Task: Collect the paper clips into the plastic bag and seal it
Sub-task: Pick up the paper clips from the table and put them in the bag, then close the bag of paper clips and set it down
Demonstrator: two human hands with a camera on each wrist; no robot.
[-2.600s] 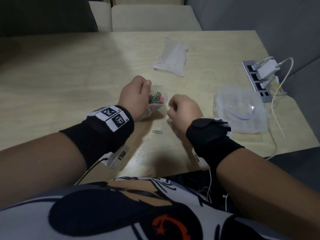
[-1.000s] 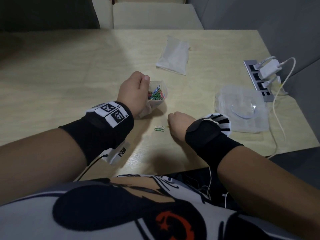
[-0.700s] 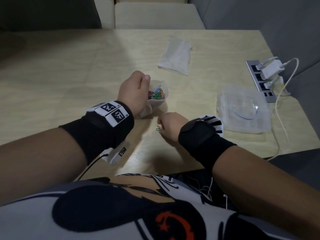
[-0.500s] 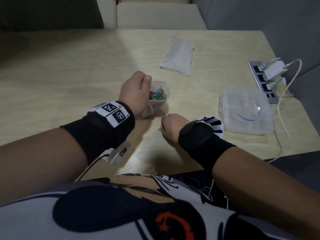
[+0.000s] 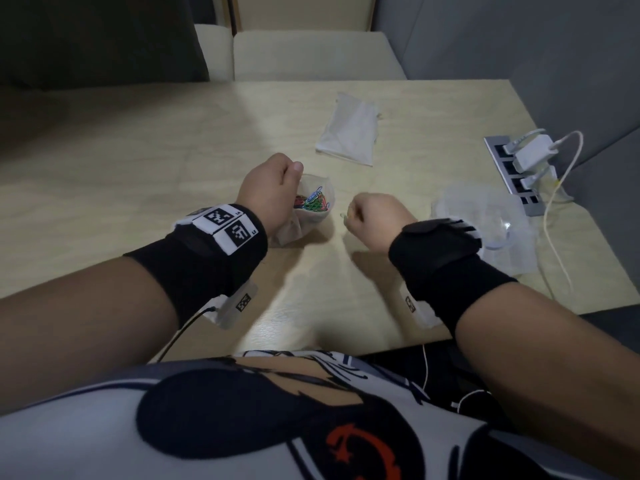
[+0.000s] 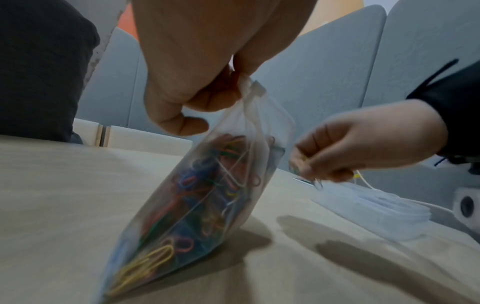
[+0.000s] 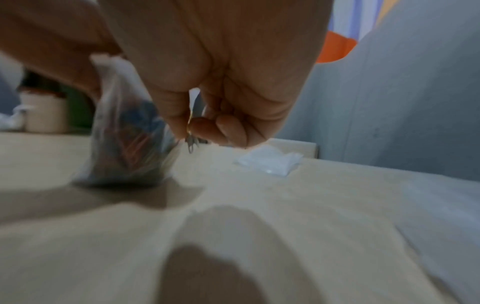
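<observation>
A clear plastic bag stands on the table, holding several coloured paper clips. My left hand pinches the bag's top edge and keeps its mouth open. Just right of the bag, my right hand hovers above the table with its fingers curled, pinching loose paper clips that hang below the fingertips.
A stack of clear plastic bags lies to the right, and another flat bag lies further back. A power strip with chargers and a white cable sits at the right table edge.
My right hand reached down to the loose clips on the table near the front, picked them up and lifted them towards the bag. The left hand kept holding the bag.
</observation>
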